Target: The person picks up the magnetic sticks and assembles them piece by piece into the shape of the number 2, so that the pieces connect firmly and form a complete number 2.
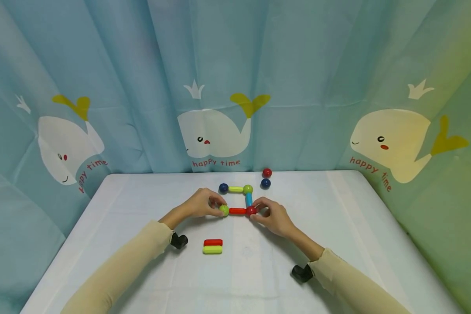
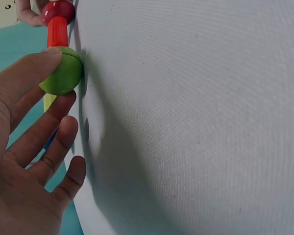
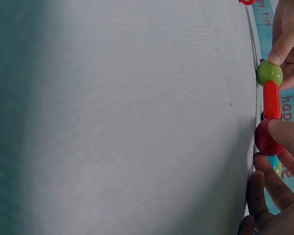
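On the white table lies a joined chain of balls and rods. It runs from a dark blue ball [image 1: 223, 188] through a yellow-green rod [image 1: 236, 189], a green ball [image 1: 248, 189] and a blue rod [image 1: 249, 199] to a red ball [image 1: 251, 210], then a red rod [image 1: 237, 211] and another green ball [image 1: 224, 210]. My left hand [image 1: 202, 203] pinches that last green ball [image 2: 63, 73] between thumb and finger. With thumb and fingers my right hand [image 1: 275, 218] grips the red ball [image 3: 267, 139] at the opposite end of the red rod [image 3: 271, 100].
A loose red rod [image 1: 213, 242] and a yellow-green rod [image 1: 213, 250] lie side by side nearer the front. Behind the right hand sit a loose red ball [image 1: 267, 173] and a blue ball [image 1: 265, 183]. A whale-print curtain [image 1: 298, 144] hangs along the table's back edge.
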`<state>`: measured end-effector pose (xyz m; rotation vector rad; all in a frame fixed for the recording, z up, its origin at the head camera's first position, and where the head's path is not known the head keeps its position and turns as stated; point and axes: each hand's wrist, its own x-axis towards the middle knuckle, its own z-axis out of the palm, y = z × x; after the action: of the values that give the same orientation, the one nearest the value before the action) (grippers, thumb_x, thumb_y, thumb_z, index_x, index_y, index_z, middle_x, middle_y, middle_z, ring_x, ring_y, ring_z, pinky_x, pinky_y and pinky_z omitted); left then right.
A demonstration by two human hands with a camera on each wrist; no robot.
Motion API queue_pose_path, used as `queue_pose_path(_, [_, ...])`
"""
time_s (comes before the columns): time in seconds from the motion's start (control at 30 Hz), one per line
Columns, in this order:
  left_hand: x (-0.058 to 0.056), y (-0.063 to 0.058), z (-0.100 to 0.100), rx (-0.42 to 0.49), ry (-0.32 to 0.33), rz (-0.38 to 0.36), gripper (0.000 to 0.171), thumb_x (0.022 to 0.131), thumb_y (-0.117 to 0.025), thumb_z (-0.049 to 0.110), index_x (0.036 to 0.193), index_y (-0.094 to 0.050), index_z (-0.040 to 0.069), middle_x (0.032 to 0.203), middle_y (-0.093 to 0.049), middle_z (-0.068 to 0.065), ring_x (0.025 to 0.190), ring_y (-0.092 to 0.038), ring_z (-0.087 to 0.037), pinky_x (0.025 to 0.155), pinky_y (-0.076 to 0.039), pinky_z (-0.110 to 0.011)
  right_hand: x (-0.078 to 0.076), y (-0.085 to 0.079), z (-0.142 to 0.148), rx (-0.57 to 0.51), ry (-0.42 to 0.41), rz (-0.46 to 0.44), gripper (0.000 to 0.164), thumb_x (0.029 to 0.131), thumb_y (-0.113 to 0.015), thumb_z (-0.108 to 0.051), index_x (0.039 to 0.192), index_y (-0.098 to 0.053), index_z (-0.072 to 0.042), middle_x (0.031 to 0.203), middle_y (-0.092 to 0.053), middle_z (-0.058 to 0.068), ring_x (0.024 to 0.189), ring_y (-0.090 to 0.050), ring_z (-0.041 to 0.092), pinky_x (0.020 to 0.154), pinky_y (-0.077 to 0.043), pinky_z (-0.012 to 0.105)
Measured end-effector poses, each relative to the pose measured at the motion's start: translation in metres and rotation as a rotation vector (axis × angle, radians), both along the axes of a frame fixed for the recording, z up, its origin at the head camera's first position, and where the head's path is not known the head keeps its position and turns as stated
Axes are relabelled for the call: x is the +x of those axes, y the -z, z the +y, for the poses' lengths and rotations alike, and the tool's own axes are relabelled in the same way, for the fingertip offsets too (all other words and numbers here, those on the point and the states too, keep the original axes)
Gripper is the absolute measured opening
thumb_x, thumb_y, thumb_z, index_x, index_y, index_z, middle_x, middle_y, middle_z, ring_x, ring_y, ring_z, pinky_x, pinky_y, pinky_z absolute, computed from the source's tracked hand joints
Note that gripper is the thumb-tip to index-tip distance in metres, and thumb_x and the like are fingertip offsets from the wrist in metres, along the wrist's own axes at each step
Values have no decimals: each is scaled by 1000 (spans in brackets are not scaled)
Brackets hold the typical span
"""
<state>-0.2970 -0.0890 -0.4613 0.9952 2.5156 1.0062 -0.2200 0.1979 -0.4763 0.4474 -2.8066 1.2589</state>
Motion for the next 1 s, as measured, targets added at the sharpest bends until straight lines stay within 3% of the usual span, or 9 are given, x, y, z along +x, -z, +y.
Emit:
queue_pose_path(0.6, [1,-6,-2,-5,3,-17,27,87,-85,24,112,-79,15,91,-72,9,77,-58,-14,67,-47,-26,0,-3,-2,13,3,1,26,90,-79,-10,114,-67,-12,102,-73,5,76,-58,17,71,-51,28])
queue_pose_path(1.0, [-2,-6,-4,-22,38,-55,26,91,-81,22,116,-79,15,103,-76,6,84,-62,-12,76,-51,-27,-1,-7,3,10,-60,-24,26,91,-79,-12,114,-66,-11,102,-73,7,72,-58,17,64,-51,28])
